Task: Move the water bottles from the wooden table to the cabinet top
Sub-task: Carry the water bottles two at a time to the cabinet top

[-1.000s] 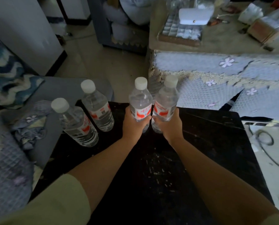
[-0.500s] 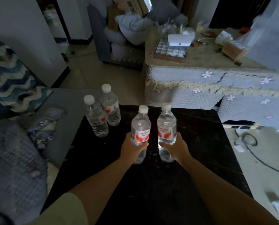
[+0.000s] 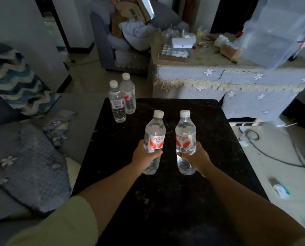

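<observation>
My left hand (image 3: 144,157) grips a clear water bottle (image 3: 154,132) with a white cap and a red-and-white label, held upright above the dark wooden table (image 3: 210,148). My right hand (image 3: 197,159) grips a second, matching water bottle (image 3: 185,135), also upright, a little apart from the first. Two more water bottles (image 3: 117,102) (image 3: 128,94) stand side by side at the table's far left corner. Beyond the table stands the cabinet with a beige top (image 3: 206,58), draped in a blue flowered cloth.
On the cabinet top lie a compartment tray (image 3: 174,54), a white box (image 3: 182,43), a small wooden box (image 3: 230,51) and a clear plastic container (image 3: 279,29). A grey sofa with cushions (image 3: 23,103) lines the left. A power strip (image 3: 245,124) and cables (image 3: 272,153) lie on the floor at right.
Both hands have lifted their bottles off the table and drawn them back and slightly apart. My view has risen and pulled back, so the two standing bottles look farther away.
</observation>
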Demonstrator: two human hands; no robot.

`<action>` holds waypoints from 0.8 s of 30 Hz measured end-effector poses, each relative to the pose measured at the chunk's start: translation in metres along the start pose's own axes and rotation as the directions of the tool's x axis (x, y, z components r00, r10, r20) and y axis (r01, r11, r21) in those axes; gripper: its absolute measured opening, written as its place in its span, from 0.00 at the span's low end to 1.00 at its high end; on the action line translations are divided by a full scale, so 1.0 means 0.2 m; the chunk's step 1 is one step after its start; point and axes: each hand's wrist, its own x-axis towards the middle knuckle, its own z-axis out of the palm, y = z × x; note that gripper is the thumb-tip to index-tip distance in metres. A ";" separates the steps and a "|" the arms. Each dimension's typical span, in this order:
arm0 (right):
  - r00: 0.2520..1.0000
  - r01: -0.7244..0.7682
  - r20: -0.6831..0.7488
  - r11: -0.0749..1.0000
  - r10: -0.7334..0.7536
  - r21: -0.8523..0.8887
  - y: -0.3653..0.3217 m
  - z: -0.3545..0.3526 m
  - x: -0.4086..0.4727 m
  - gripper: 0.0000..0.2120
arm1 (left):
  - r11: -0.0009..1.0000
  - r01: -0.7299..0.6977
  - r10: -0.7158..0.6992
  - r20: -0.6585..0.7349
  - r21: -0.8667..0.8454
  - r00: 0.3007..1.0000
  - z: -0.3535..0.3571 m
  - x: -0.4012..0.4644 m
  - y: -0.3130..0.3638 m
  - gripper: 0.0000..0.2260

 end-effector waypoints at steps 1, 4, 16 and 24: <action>1.000 -0.004 -0.010 1.000 0.004 -0.004 0.02 -0.01 -0.05 0.33 | 1.000 -0.002 0.002 0.010 0.005 1.000 0.01 -0.03 0.00 0.25; 0.998 -0.023 -0.067 1.000 0.022 -0.013 0.08 -0.09 -0.20 0.33 | 0.999 -0.009 0.006 0.054 0.044 0.999 0.06 -0.11 0.05 0.26; 0.904 -0.179 -0.366 0.973 0.221 0.144 0.53 -0.72 -0.94 0.28 | 0.970 -0.213 0.156 0.379 0.114 0.912 0.75 -0.47 0.30 0.22; 0.704 -0.312 -0.569 0.905 0.425 0.290 0.90 -1.03 -1.78 0.35 | 0.920 -0.355 0.190 0.604 0.165 0.774 1.39 -1.07 0.38 0.23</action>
